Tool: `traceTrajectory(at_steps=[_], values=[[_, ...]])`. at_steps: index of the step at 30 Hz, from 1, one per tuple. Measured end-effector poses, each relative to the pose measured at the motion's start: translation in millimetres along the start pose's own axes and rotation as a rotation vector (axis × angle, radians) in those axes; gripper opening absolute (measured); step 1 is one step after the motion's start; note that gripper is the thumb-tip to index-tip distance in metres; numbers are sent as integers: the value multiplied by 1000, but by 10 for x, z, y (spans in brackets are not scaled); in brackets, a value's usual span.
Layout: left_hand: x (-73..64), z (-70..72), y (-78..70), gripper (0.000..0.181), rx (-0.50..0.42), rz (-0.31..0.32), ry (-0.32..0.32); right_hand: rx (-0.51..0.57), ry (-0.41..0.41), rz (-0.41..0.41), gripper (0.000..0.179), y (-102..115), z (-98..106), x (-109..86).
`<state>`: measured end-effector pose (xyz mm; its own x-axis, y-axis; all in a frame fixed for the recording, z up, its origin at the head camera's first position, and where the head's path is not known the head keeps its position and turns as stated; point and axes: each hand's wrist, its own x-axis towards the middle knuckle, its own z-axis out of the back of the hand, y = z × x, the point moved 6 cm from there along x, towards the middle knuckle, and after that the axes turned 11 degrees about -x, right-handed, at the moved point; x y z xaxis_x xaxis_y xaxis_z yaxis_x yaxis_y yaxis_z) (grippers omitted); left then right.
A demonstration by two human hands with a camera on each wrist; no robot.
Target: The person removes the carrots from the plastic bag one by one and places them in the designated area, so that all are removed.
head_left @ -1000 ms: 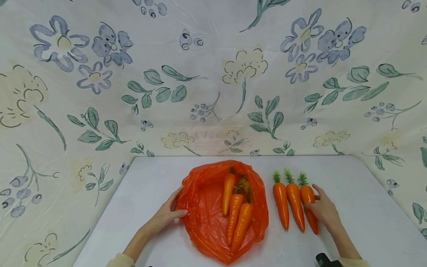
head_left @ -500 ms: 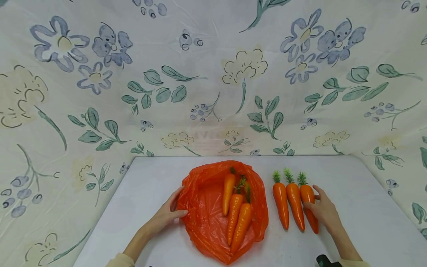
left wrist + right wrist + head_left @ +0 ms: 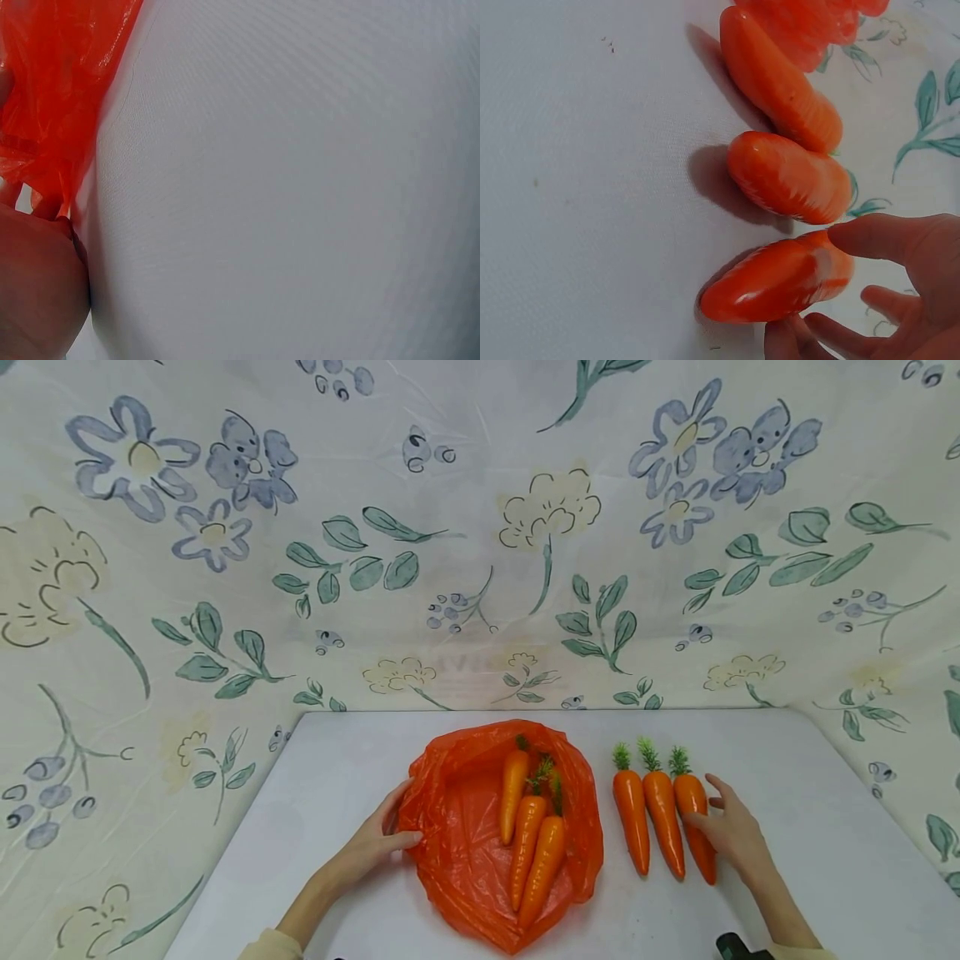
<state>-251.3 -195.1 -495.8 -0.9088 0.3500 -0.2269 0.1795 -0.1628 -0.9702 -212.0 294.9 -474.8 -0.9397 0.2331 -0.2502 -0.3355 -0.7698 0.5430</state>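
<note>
A red plastic bag (image 3: 457, 827) lies wide on the white table, its mouth facing up. Inside its right half are several orange carrots (image 3: 550, 864) with green tops, glossy like plastic. My left hand (image 3: 372, 833) grips the bag's left edge, thumb on the near side and fingers partly hidden behind the film. To the bag's right lie a left carrot (image 3: 632, 822), a middle carrot (image 3: 663, 827) and a right carrot (image 3: 692, 802), side by side, tips toward me. My right hand (image 3: 731, 831) holds the right carrot between thumb and fingertips, other fingers spread beside it.
The white table (image 3: 810, 793) ends at the back against a floral-patterned cloth (image 3: 465, 527) that also rises on both sides. A dark object (image 3: 731, 946) shows by the right sleeve at the bottom edge.
My right hand has shifted slightly to the right around the right carrot, which has moved only a touch. My left hand and the bag stay in place.
</note>
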Motion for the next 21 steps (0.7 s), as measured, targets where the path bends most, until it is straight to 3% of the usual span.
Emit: traceTrajectory(at_steps=[11, 21], values=[[-5, 12, 8, 89, -1, -1, -1, -12, -49, 7, 75, 52, 96, -25], [-1, 10, 11, 90, 2, 6, -2, -6, -171, 22, 68, 141, 214, -107]])
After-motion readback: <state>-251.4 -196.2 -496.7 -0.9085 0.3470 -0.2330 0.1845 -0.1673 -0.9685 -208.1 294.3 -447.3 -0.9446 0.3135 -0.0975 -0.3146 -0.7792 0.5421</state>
